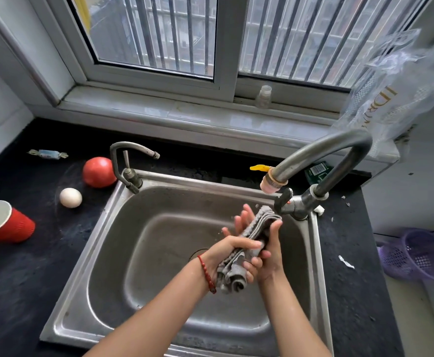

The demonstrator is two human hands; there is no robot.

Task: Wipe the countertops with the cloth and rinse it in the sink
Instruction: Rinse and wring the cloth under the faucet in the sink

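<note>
Grey cloth (247,247) rolled up, held over sink (113,228) under big tap (321,161). Left hand (223,256) fingers curled round low end. Right hand (268,249) fingers wrapped round top part. Cloth looks wet, soft, floppy, likely heavy with water. Best hold both ends, squeeze.

The sink (123,243) basin lies open at lower centre of the frame. The large tap (321,161) arches over its upper right corner; a small tap (129,161) stands at its upper left. A tomato (99,172), an egg (71,197) and a tipped red cup (7,222) crowd the left worktop (17,279).
</note>
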